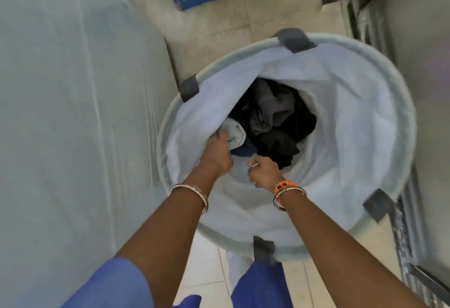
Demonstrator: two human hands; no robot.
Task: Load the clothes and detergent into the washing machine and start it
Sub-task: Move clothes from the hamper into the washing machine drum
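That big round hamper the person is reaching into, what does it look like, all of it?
The laundry hamper is a tall round tub seen from above, with a pale rim carrying four dark grey clips and a white fabric liner draped inside. It stands on the tiled floor beside a large pale surface. Dark, grey and light clothes lie crumpled at its bottom. The left hand and right hand reach inside it.

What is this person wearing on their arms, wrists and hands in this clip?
Both forearms are bare, with no gloves on either hand. The left wrist carries thin silvery bangles. The right wrist carries an orange beaded bracelet together with thin metallic bangles. Blue fabric, apparently short sleeves, shows at the bottom edge.
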